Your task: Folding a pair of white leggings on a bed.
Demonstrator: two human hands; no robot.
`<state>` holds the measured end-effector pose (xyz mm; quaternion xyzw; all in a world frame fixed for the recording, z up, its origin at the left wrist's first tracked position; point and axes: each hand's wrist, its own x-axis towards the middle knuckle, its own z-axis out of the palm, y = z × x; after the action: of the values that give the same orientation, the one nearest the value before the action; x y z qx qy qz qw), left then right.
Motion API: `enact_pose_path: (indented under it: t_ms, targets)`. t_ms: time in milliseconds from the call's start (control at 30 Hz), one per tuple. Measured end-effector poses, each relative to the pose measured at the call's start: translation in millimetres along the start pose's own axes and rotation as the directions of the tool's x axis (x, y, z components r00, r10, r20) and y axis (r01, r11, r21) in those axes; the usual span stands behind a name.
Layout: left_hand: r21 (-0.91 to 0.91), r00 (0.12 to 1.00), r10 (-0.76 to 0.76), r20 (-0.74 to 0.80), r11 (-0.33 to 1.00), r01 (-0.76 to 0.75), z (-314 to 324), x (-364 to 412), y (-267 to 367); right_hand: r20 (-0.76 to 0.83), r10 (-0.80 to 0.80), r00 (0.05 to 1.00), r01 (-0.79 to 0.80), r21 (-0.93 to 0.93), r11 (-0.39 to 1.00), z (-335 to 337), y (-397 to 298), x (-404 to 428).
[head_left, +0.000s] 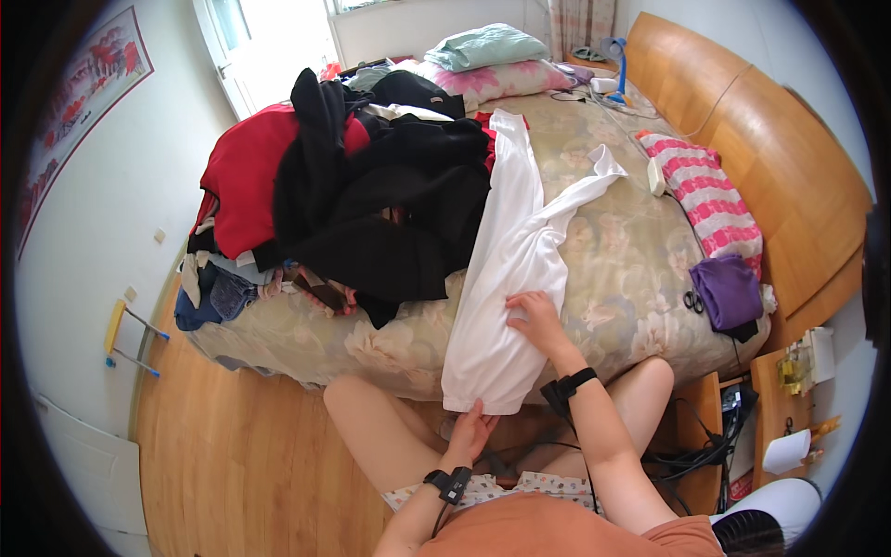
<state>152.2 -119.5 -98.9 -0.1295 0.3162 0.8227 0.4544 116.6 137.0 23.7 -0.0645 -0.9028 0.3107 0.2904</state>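
White trousers (511, 278) lie stretched over the bed, their two legs pointing away from me and the waistband hanging at the near edge. My left hand (472, 433) pinches that waistband, thumb on top and the other fingers partly hidden under the cloth. Higher up, my right hand (540, 324) is at the right side of the trousers, fingers apart and curved, fingertips at the fabric. One leg runs straight beside a heap of dark clothes (390, 202); the other bends off to the right with a twisted end.
The bed (612, 257) has a floral cover. A red garment (247, 181) lies at the heap's left. To the right are scissors (693, 301), a folded purple cloth (727, 292), a striped pink cloth (710, 198) and a white power strip (656, 177). Cables (710, 445) hang beside my right knee.
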Motion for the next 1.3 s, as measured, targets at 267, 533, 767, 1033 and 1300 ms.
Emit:
enact_pose_path:
  t_ms: [267, 533, 767, 1033, 1300]
  targets:
    - [-0.023, 0.999, -0.021, -0.027, 1.0, 0.02, -0.1, 2.5, 0.1, -0.001, 0.031, 1.0, -0.031, -0.049, 0.998, -1.0, -8.4, 1.9]
    - [-0.011, 0.999, -0.012, -0.034, 1.0, 0.012, -6.4, 9.6, -3.6, -0.027, -0.03, 0.999, 0.027, -0.105, 0.994, 4.0, -6.4, 3.3]
    - [0.004, 0.999, -0.012, -0.036, 1.0, 0.012, -5.3, 9.3, -2.6, -0.147, 0.052, 0.988, -0.064, -0.078, 0.995, 12.4, 3.1, -0.1]
    - [-0.011, 0.999, 0.027, -0.026, 1.0, -0.027, -0.8, 7.7, 0.5, -0.119, 0.514, 0.85, -0.323, 0.653, 0.685, -9.2, -11.0, -49.8]
    - [0.003, 0.999, 0.009, -0.04, 1.0, -0.009, -2.3, 6.2, 0.3, 0.002, 0.639, 0.769, -0.265, 0.911, 0.315, -42.0, -66.1, -104.1]
